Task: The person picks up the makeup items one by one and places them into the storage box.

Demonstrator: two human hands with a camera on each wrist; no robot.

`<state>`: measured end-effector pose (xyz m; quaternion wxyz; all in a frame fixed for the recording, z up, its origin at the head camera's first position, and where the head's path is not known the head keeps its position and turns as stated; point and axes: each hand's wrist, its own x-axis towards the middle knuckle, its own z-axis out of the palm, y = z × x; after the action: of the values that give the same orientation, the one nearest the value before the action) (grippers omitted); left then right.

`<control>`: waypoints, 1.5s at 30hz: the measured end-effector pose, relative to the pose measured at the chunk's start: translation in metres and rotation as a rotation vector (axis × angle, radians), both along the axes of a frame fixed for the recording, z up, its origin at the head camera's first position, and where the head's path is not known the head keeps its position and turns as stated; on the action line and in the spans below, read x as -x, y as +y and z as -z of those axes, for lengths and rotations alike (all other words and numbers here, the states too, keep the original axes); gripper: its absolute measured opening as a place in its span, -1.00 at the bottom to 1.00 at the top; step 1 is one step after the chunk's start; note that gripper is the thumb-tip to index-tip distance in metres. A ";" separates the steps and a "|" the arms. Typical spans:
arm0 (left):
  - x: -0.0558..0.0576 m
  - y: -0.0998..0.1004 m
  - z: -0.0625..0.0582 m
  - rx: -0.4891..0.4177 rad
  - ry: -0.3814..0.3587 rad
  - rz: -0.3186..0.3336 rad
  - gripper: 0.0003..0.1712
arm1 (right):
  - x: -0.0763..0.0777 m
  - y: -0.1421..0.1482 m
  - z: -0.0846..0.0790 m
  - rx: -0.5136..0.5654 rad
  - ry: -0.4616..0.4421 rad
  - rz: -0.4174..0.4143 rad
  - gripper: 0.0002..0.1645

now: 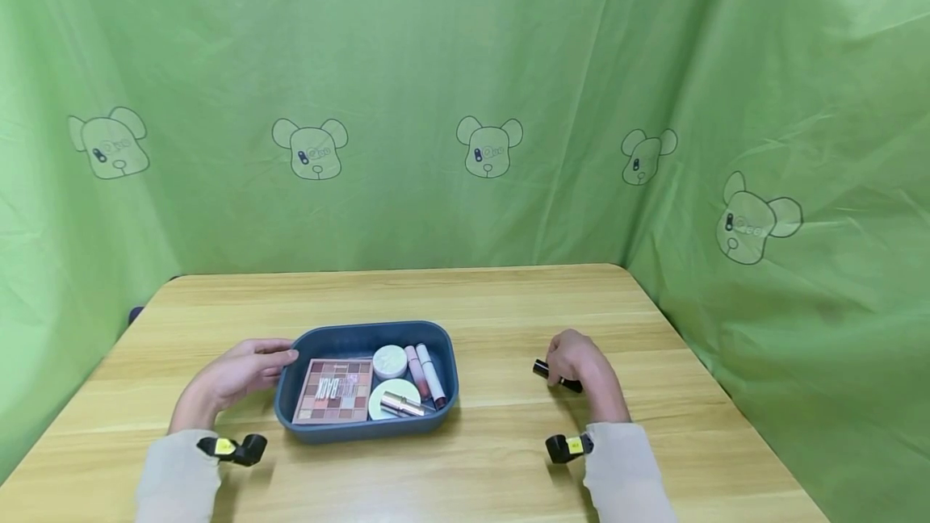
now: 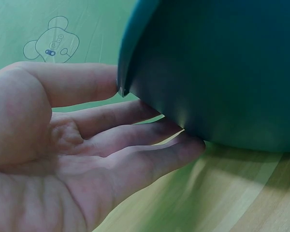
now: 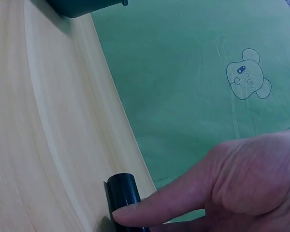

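Note:
My left hand [image 1: 240,370] is at the left end of a dark blue tray [image 1: 363,431]. In the left wrist view, the thumb meets the tray's rim while the extended fingers lie against the outer wall [image 2: 222,82]. On the right side of the table, my right hand [image 1: 581,361] pinches a black cosmetic tube [image 3: 123,191], thumb across its side. Inside the tray are an eyeshadow palette [image 1: 334,391], a small white jar [image 1: 390,361], a round white compact [image 1: 375,405], a gold-and-clear lipstick [image 1: 402,404], a pink lip gloss [image 1: 417,372] and a white-capped lip gloss [image 1: 430,378].
The wooden table [image 1: 501,458] carries the tray left of centre, with bare wood between it and the right hand. Green curtains [image 1: 407,208] printed with bear heads hang behind the table and along its sides.

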<state>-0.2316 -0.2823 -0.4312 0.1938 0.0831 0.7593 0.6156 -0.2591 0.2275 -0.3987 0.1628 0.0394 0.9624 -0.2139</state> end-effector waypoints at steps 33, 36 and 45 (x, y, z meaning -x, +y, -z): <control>0.000 -0.001 0.001 -0.003 0.001 -0.001 -0.27 | -0.002 -0.001 0.000 0.028 0.122 0.030 -0.79; 0.000 -0.001 0.001 -0.004 -0.003 -0.006 -0.27 | -0.002 -0.002 -0.002 0.030 0.130 0.024 -0.79; 0.001 0.000 0.000 -0.001 -0.006 -0.012 -0.27 | -0.003 -0.004 -0.007 0.065 0.141 0.015 -0.71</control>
<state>-0.2323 -0.2828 -0.4311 0.1923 0.0771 0.7590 0.6173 -0.2563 0.2233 -0.3919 0.0943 0.0260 0.9638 -0.2482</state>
